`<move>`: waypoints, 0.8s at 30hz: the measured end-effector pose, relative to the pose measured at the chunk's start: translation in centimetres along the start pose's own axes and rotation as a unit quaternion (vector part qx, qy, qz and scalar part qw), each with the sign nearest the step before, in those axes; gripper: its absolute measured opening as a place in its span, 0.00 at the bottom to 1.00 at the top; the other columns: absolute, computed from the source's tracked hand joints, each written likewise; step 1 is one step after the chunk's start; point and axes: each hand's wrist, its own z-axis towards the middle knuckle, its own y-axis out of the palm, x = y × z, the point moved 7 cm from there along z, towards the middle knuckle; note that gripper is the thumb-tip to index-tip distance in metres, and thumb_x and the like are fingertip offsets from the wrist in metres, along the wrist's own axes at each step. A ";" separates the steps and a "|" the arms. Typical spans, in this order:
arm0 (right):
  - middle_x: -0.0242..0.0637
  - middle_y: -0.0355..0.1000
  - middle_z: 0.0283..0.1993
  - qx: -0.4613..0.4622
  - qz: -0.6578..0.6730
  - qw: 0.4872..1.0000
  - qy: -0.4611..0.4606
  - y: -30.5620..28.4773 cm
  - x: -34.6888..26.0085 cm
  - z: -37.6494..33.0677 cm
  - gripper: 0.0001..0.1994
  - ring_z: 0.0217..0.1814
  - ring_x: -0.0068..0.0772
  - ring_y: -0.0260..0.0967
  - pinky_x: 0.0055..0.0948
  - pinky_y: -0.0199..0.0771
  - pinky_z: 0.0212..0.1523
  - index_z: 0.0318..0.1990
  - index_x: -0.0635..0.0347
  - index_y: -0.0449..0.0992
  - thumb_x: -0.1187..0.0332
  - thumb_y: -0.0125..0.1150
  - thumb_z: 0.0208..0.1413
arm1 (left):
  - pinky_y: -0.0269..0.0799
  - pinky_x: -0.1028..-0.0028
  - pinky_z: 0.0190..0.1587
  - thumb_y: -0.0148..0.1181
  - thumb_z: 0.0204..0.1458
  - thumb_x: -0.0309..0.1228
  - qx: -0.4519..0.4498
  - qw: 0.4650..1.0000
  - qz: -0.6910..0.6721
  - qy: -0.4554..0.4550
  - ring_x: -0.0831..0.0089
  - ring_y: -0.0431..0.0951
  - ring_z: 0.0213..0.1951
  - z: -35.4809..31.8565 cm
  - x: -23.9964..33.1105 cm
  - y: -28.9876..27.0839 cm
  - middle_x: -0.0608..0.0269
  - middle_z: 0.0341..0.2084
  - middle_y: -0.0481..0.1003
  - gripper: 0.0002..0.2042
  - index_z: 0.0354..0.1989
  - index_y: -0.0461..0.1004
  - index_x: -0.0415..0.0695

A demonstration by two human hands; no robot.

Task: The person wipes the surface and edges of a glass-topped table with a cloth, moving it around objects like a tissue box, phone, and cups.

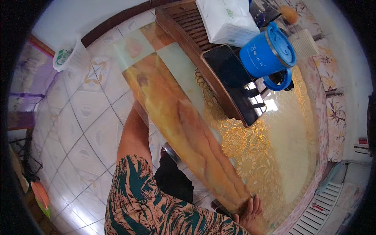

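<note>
A long glossy strip with a brown and yellow marbled look (184,117) runs along the table's left edge, from the far corner down to the near one. My right hand (250,213) lies at the strip's near end, its fingers stretched out and slightly spread on the table surface. From a patterned short sleeve, my left forearm (135,135) reaches forward and passes beneath the strip's outer edge. The left hand itself is hidden there, so its fingers cannot be made out. A clear, gold-flowered tablecloth (237,139) covers the table beside the strip.
A slatted wooden tray (176,19) stands on the table, with a black phone (235,84), a blue lidded mug (266,53) and a white tissue pack (227,23). Stacked paper cups (305,43) are behind the mug. A white bin (70,56) sits on the tiled floor (82,113).
</note>
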 end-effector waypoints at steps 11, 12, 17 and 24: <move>0.59 0.48 0.68 -0.006 0.053 0.999 0.014 -0.3 0.2 0.4 0.40 0.68 0.65 0.46 0.60 0.44 0.62 0.66 0.63 0.53 0.39 0.43 0.56 | 0.72 0.63 0.47 0.45 0.59 0.49 -0.065 0.980 -0.156 -0.108 0.60 0.75 0.46 -5.4 -5.7 -0.1 0.60 0.48 0.73 0.25 0.58 0.63 0.44; 0.59 0.48 0.68 0.002 0.061 0.998 0.021 -0.1 0.2 0.3 0.39 0.68 0.65 0.45 0.60 0.43 0.63 0.66 0.63 0.53 0.40 0.43 0.56 | 0.72 0.63 0.47 0.45 0.59 0.48 -0.067 0.974 -0.182 -0.113 0.60 0.75 0.46 -6.3 -5.5 -0.2 0.60 0.48 0.73 0.25 0.58 0.63 0.44; 0.57 0.48 0.69 0.029 0.083 0.995 0.038 -0.9 -0.2 0.2 0.40 0.70 0.63 0.43 0.59 0.42 0.64 0.66 0.61 0.53 0.41 0.48 0.53 | 0.71 0.64 0.49 0.44 0.60 0.46 0.017 0.994 0.071 -0.084 0.60 0.74 0.49 -9.3 -1.9 -4.0 0.62 0.50 0.72 0.24 0.60 0.62 0.45; 0.50 0.48 0.71 0.065 0.074 0.994 0.035 -1.3 -0.6 0.3 0.40 0.72 0.55 0.44 0.56 0.44 0.64 0.66 0.59 0.56 0.44 0.54 0.49 | 0.57 0.70 0.64 0.40 0.62 0.37 -0.282 0.885 0.367 0.053 0.65 0.61 0.64 -11.6 -5.3 -5.3 0.64 0.63 0.62 0.23 0.66 0.56 0.48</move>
